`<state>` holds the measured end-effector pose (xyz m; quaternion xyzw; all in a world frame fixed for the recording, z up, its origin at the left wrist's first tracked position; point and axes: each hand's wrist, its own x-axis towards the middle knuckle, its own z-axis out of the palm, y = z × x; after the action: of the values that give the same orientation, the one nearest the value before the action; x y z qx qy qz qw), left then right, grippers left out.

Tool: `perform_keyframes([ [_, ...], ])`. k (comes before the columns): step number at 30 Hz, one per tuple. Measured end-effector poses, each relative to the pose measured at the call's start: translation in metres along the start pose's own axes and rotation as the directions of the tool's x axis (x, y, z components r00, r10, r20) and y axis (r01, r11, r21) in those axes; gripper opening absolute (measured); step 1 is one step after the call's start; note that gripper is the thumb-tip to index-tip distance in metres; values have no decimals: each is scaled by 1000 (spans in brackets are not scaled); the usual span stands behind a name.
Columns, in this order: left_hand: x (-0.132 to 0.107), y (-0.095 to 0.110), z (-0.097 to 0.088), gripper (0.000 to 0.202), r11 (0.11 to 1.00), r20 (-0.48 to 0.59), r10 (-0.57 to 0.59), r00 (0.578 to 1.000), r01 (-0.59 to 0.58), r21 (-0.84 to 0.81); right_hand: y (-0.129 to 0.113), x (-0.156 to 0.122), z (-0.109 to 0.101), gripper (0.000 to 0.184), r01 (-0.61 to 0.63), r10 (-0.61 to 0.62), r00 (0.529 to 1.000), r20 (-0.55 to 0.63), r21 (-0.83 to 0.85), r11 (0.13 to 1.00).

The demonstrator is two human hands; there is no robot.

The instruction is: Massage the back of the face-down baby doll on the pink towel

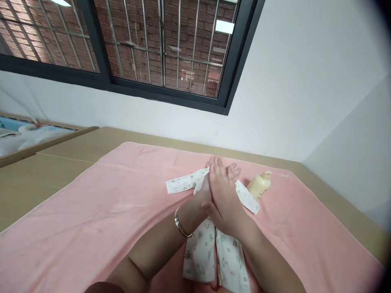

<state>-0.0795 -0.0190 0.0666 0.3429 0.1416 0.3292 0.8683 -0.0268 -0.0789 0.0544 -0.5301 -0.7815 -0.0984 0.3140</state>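
My right hand (224, 199) lies across my left hand (206, 192), palm to palm, with the fingers of both stretched out. A silver bangle (180, 226) circles my left wrist. Beneath my hands is a small baby-sized figure in a white printed outfit (200, 254), on its back with sleeves spread to both sides. My hands cover most of its head and chest, so I cannot tell whether it is a doll. Whether my hands touch the outfit is also unclear. To the right lies a pale yellow baby bottle (259, 185), tilted, near one sleeve.
A pink blanket (122, 203) covers much of the wooden tabletop (61, 167). Behind it rise a white wall (275, 101) and a dark-framed window (171, 91) with metal bars. At the far left, a wooden-edged compartment (82, 132) holds blue and white items.
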Motion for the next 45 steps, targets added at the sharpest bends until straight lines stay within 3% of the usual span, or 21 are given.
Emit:
perform_keyframes([
  [4, 8, -10, -2, 56, 993, 6, 60, 998, -61, 105, 18, 7, 11, 72, 13, -8, 998, -66, 77, 997],
  [9, -7, 13, 3, 62, 996, 36, 33, 999, -36, 80, 37, 5, 16, 74, -86, 83, 992, -92, -21, 996],
  [12, -22, 34, 4, 69, 1000, 39, 6, 999, -7, 23, 22, -2, 18, 79, -91, 87, 991, -98, -38, 995],
  [15, -31, 43, 4, 70, 997, 3, 67, 998, -67, 35, -6, -12, 17, 92, 25, -24, 996, -81, 10, 1000],
  [19, -29, 24, 8, 61, 992, 47, 116, 992, -118, 47, -22, -21, 7, 97, 96, -90, 993, -82, 71, 993],
  [23, -27, -10, 19, 56, 990, 72, 131, 989, -134, 42, 4, -17, -6, 77, 56, -43, 985, -167, 69, 996],
  [26, -34, -17, 23, 55, 989, 112, 74, 991, -88, 119, 28, -12, -6, 79, -7, 1, 974, -226, -27, 1000],
  [28, -40, -7, 23, 57, 990, 87, 16, 996, -27, 135, 33, -11, 0, 86, 0, -16, 973, -232, -71, 997],
  [30, -45, 11, 20, 67, 994, 34, -11, 999, 7, 106, 29, -13, 9, 94, 82, -89, 976, -199, -41, 996],
  [33, -45, 42, 9, 76, 980, -73, 148, 986, -136, 147, 7, -17, 19, 95, 187, -179, 978, -104, 67, 980],
  [36, -38, 57, -2, 76, 920, -54, 320, 946, -296, 256, -13, -19, 19, 91, 204, -201, 979, -32, 150, 968],
  [38, -31, 52, -5, 73, 923, -27, 345, 938, -334, 193, -22, -19, 14, 89, 233, -225, 972, -62, 213, 949],
  [41, -19, 26, -4, 69, 962, 13, 263, 965, -264, 66, -25, -18, 5, 86, 281, -243, 956, -164, 281, 918],
  [45, -11, -18, 0, 70, 969, 90, 225, 970, -233, 87, -12, -14, -4, 82, 197, -152, 974, -170, 291, 936],
])
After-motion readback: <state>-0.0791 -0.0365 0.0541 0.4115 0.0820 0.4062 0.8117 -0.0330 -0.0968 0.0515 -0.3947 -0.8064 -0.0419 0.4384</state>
